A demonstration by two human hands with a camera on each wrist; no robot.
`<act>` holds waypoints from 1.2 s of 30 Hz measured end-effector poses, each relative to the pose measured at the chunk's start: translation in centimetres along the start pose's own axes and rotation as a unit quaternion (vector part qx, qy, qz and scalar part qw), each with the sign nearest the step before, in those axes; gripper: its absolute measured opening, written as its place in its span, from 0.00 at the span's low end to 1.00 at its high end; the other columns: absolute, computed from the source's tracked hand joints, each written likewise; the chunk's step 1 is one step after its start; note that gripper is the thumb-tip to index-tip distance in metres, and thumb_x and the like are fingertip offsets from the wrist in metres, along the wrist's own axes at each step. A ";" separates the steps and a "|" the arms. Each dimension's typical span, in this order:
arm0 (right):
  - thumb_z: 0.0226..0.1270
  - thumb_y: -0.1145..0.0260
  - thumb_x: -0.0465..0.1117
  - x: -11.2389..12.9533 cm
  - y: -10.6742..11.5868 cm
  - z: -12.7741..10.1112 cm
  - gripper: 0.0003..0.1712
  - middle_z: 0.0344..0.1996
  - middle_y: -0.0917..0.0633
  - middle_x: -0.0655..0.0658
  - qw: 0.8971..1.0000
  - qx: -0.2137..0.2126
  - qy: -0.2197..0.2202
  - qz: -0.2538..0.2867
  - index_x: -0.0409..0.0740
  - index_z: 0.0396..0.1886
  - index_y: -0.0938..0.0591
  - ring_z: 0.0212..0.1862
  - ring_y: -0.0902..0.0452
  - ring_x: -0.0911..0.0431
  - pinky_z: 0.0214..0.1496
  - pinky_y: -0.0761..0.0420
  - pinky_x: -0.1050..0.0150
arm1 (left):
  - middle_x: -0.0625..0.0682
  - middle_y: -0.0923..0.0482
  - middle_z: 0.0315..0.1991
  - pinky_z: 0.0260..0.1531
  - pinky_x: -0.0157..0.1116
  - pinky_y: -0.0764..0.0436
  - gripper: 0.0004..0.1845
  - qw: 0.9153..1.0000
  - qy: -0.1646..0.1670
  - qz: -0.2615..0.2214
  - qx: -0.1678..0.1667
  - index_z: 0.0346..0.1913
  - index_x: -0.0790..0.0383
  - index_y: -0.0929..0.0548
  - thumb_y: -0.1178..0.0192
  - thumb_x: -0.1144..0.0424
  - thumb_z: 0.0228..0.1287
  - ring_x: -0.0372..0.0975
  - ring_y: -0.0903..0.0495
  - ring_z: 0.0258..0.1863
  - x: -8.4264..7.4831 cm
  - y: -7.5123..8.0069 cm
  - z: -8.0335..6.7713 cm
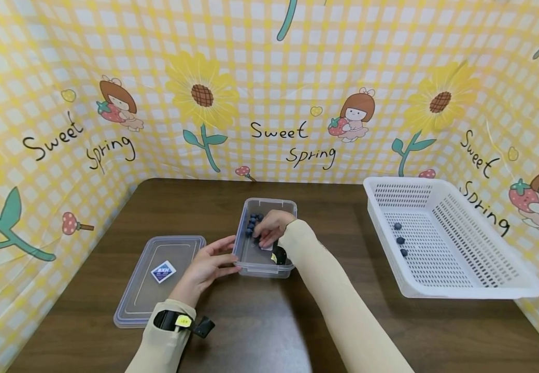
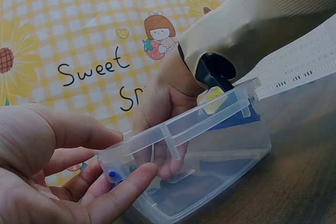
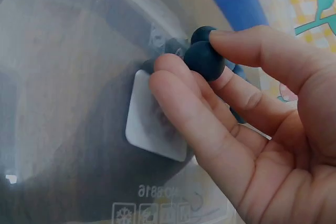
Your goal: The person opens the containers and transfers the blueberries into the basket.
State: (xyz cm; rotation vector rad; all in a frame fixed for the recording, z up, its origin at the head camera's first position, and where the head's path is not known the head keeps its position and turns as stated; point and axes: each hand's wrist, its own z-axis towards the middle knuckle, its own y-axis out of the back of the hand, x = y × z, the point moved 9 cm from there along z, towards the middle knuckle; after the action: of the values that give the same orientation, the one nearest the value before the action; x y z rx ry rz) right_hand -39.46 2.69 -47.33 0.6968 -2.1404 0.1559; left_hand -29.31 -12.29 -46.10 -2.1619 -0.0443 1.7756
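Note:
In the head view a clear plastic container (image 1: 253, 259) stands mid-table with several blueberries (image 1: 252, 224) at its far left. My right hand (image 1: 271, 228) reaches down inside it. The right wrist view shows the thumb and fingers pinching a dark blueberry (image 3: 203, 61), with others close behind it. A white square label (image 3: 152, 119) shows beside those fingers. My left hand (image 1: 211, 264) lies against the container's left side, its fairly straight fingers spread along the outside wall. From the left wrist, its fingertips (image 2: 147, 171) touch the wall and reach the rim.
A clear lid (image 1: 141, 295) with a blue-and-white sticker lies flat to the left, partly behind my left hand. On the right stands a white perforated basket (image 1: 465, 292) with 3 blueberries (image 1: 400, 240) inside. Yellow checked cloth (image 1: 269, 67) encloses the table's back and sides.

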 end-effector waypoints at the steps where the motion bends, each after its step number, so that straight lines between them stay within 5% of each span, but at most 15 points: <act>1: 0.63 0.35 0.27 0.1 0.0 0.0 0.02 0.22 0.18 0.37 1.000 0.003 0.002 0.002 0.30 0.30 0.19 0.24 0.16 0.50 0.39 0.12 0.59 | 0.61 0.32 0.54 0.42 0.45 0.14 0.33 1.000 -0.001 0.000 0.002 0.72 0.75 0.38 0.45 0.82 0.64 0.43 0.17 0.36 0.0 0.0 0.0; 15: 0.65 0.36 0.29 2.2 1.7 -1.1 0.04 0.23 0.18 0.37 0.999 0.016 0.040 0.002 0.29 0.36 0.18 0.24 0.16 0.52 0.31 0.13 0.63 | 0.59 0.33 0.54 0.42 0.46 0.14 0.33 1.000 0.010 0.009 -0.018 0.72 0.73 0.36 0.45 0.83 0.63 0.46 0.17 0.40 0.3 0.3 0.2; 25: 0.67 0.38 0.29 3.5 3.7 -2.8 0.22 0.25 0.17 0.38 0.997 0.023 0.067 0.001 0.20 0.58 0.24 0.27 0.16 0.52 0.37 0.13 0.60 | 0.59 0.32 0.52 0.41 0.45 0.13 0.33 1.000 0.003 0.000 -0.011 0.72 0.75 0.37 0.45 0.83 0.63 0.43 0.17 0.34 0.3 0.2 0.1; 36: 0.70 0.40 0.31 4.9 7.4 -5.6 0.18 0.25 0.17 0.40 0.996 0.010 0.087 0.006 0.23 0.56 0.23 0.28 0.16 0.53 0.38 0.13 0.62 | 0.62 0.31 0.55 0.41 0.45 0.13 0.33 1.000 -0.002 -0.002 0.001 0.72 0.75 0.38 0.44 0.82 0.64 0.42 0.17 0.34 0.2 0.0 0.1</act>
State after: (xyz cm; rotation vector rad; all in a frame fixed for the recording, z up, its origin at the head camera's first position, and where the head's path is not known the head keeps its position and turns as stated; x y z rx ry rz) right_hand -41.81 8.75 -39.06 0.6580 -1.9783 0.2375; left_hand -29.38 -12.25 -46.30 -2.1558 -0.0466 1.7759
